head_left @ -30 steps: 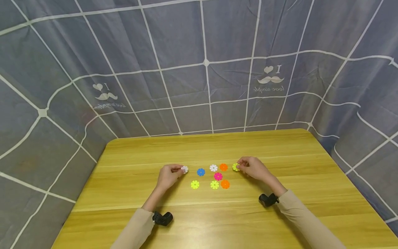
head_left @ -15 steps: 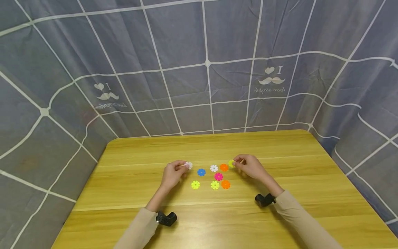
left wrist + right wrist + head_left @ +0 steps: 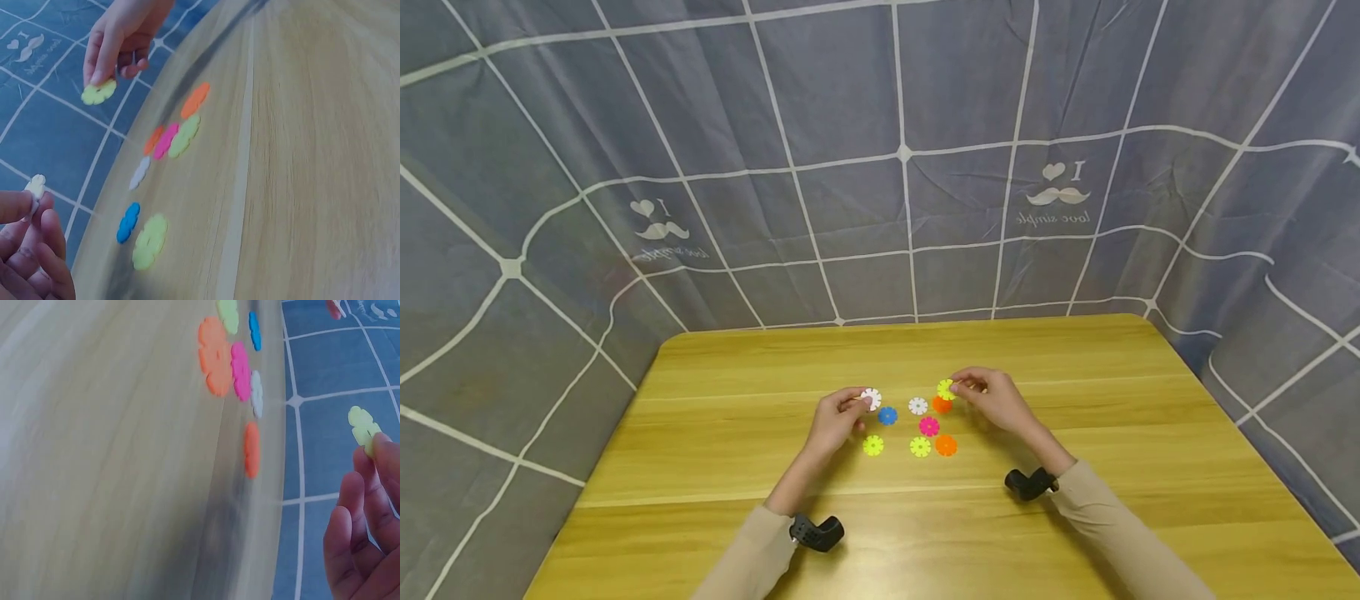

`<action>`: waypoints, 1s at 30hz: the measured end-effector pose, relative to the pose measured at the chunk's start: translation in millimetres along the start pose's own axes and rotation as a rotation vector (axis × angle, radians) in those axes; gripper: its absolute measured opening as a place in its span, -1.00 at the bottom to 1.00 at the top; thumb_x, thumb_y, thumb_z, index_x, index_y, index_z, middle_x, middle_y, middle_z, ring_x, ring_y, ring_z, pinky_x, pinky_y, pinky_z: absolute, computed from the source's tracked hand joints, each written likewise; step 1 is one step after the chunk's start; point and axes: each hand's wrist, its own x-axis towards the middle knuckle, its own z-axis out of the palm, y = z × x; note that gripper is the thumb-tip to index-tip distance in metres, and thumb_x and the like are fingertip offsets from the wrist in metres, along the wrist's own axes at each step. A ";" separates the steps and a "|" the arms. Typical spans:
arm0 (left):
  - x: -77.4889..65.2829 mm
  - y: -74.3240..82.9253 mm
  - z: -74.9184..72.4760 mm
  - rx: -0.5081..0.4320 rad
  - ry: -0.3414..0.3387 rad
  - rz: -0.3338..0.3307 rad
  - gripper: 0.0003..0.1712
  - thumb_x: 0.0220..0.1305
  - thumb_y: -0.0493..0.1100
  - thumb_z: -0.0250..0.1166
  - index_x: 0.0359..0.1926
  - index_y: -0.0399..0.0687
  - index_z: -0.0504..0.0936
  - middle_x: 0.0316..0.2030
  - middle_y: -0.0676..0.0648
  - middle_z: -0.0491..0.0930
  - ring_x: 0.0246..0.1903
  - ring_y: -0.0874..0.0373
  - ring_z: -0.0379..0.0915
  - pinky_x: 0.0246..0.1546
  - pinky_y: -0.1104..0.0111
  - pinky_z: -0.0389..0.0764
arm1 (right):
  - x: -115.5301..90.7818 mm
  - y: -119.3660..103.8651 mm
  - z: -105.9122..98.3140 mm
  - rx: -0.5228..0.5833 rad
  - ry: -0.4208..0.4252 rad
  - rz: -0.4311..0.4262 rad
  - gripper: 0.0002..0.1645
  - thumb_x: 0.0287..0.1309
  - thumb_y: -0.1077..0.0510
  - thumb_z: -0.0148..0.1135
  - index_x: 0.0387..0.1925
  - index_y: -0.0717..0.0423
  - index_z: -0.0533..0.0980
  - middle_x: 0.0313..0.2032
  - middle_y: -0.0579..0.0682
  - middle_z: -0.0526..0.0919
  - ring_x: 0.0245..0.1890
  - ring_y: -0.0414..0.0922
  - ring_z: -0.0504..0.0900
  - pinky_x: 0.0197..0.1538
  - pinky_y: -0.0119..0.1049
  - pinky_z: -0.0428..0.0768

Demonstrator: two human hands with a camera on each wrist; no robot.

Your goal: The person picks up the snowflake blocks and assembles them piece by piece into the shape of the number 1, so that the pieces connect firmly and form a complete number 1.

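Observation:
Between thumb and fingers my left hand (image 3: pixel 833 423) pinches a white notched plastic disc (image 3: pixel 872 397), raised above the table. My right hand (image 3: pixel 1002 402) likewise pinches a yellow-green notched disc (image 3: pixel 945 389) by its edge, also raised, as the right wrist view shows. The two held discs are apart, facing each other. Beneath and between the hands lie a blue disc (image 3: pixel 887 416), a second white disc (image 3: pixel 918 406), a pink disc (image 3: pixel 928 427) and an orange disc (image 3: pixel 942 407), partly covered by the held yellow-green one in the head view.
Nearer the person lie two yellow-green discs (image 3: pixel 873 446) and another orange disc (image 3: pixel 946 445). All rest flat on the wooden table (image 3: pixel 1037 542). A grey-blue curtain (image 3: pixel 835 208) with white lines hangs behind the table's far edge. Both wrists carry black cameras.
My left hand has moved right and up with the white disc. My right hand has moved left and slightly up with the yellow-green disc, so the two are closer. The discs on the table have stayed put.

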 end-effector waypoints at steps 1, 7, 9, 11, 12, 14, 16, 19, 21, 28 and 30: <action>-2.3 4.3 1.1 -0.001 -0.009 0.001 -0.67 0.31 -0.32 0.20 0.03 -0.46 0.56 -0.27 -0.43 0.64 -0.65 0.24 0.42 -0.58 0.50 0.44 | 0.4 -0.9 0.7 0.009 0.002 -0.007 -0.71 0.23 0.09 0.25 -0.12 0.20 0.63 -0.34 0.14 0.71 -0.49 -0.12 0.52 -0.47 -0.45 0.43; 4.0 -9.6 7.0 -0.052 -0.035 -0.027 -0.63 0.30 -0.30 0.22 0.07 -0.43 0.55 -0.30 -0.37 0.66 -0.66 0.26 0.41 -0.57 0.50 0.46 | 0.7 -7.3 6.2 0.067 -0.004 -0.028 -0.74 0.26 0.11 0.22 -0.14 0.22 0.60 -0.31 0.12 0.70 -0.42 0.05 0.59 -0.41 -0.42 0.52; 6.9 -16.7 9.0 -0.075 -0.016 -0.032 -0.63 0.28 -0.28 0.26 0.06 -0.40 0.57 -0.34 -0.29 0.69 -0.67 0.28 0.40 -0.59 0.51 0.44 | 0.9 -9.2 8.0 0.078 -0.008 -0.031 -0.75 0.27 0.12 0.22 -0.14 0.22 0.59 -0.30 0.13 0.70 -0.40 0.10 0.61 -0.39 -0.39 0.56; 7.4 -19.0 11.0 -0.085 0.010 -0.029 -0.63 0.26 -0.25 0.29 0.05 -0.37 0.59 -0.37 -0.23 0.71 -0.69 0.29 0.39 -0.60 0.52 0.43 | 1.9 -11.1 9.6 0.085 -0.003 -0.034 -0.76 0.27 0.12 0.21 -0.15 0.21 0.59 -0.30 0.12 0.70 -0.39 0.12 0.62 -0.38 -0.39 0.57; 7.7 -19.2 11.8 -0.090 0.019 -0.023 -0.63 0.25 -0.24 0.30 0.04 -0.35 0.60 -0.38 -0.21 0.72 -0.70 0.30 0.39 -0.60 0.53 0.42 | 2.6 -12.1 10.4 0.088 0.001 -0.038 -0.77 0.27 0.13 0.21 -0.15 0.21 0.59 -0.30 0.12 0.70 -0.39 0.12 0.62 -0.37 -0.39 0.57; 8.1 -18.8 13.4 -0.105 0.031 -0.014 -0.62 0.24 -0.21 0.32 0.04 -0.33 0.60 -0.41 -0.18 0.72 -0.71 0.31 0.39 -0.61 0.54 0.42 | 3.7 -14.5 11.9 0.095 0.006 -0.050 -0.77 0.28 0.13 0.21 -0.15 0.21 0.59 -0.31 0.14 0.69 -0.39 0.13 0.63 -0.38 -0.41 0.56; 8.2 -17.0 15.1 -0.127 0.033 -0.013 -0.63 0.23 -0.21 0.32 0.03 -0.29 0.60 -0.42 -0.17 0.72 -0.71 0.31 0.39 -0.61 0.56 0.43 | 5.1 -17.2 13.8 0.105 0.015 -0.060 -0.78 0.28 0.14 0.20 -0.16 0.22 0.59 -0.31 0.17 0.69 -0.40 0.14 0.63 -0.39 -0.43 0.53; 8.0 -14.2 17.4 -0.158 0.022 -0.027 -0.64 0.24 -0.22 0.32 0.03 -0.26 0.60 -0.42 -0.16 0.72 -0.71 0.30 0.39 -0.60 0.55 0.47 | 6.3 -21.5 16.4 0.112 0.023 -0.072 -0.77 0.28 0.13 0.21 -0.16 0.22 0.59 -0.31 0.21 0.68 -0.40 0.15 0.62 -0.40 -0.45 0.51; 8.2 -13.1 19.0 -0.165 0.013 -0.033 -0.63 0.25 -0.22 0.31 0.05 -0.26 0.59 -0.42 -0.15 0.71 -0.70 0.31 0.39 -0.60 0.55 0.47 | 6.9 -24.4 17.9 0.113 0.033 -0.077 -0.78 0.28 0.13 0.21 -0.16 0.22 0.60 -0.30 0.22 0.68 -0.41 0.15 0.61 -0.40 -0.45 0.51; 10.8 -10.9 26.5 -0.146 -0.021 -0.019 -0.60 0.28 -0.19 0.28 0.10 -0.29 0.57 -0.55 0.05 0.62 -0.68 0.33 0.37 -0.59 0.56 0.39 | 7.8 -29.3 21.8 0.142 0.054 -0.082 -0.82 0.26 0.17 0.22 -0.18 0.19 0.60 -0.29 0.20 0.69 -0.41 0.19 0.61 -0.40 -0.42 0.55; 11.7 -10.5 28.9 -0.145 -0.024 -0.021 -0.60 0.28 -0.19 0.28 0.10 -0.28 0.58 -0.57 0.09 0.58 -0.68 0.34 0.37 -0.60 0.56 0.37 | 8.2 -29.0 23.6 0.147 0.050 -0.080 -0.82 0.26 0.17 0.22 -0.18 0.18 0.60 -0.29 0.18 0.69 -0.41 0.19 0.62 -0.39 -0.41 0.57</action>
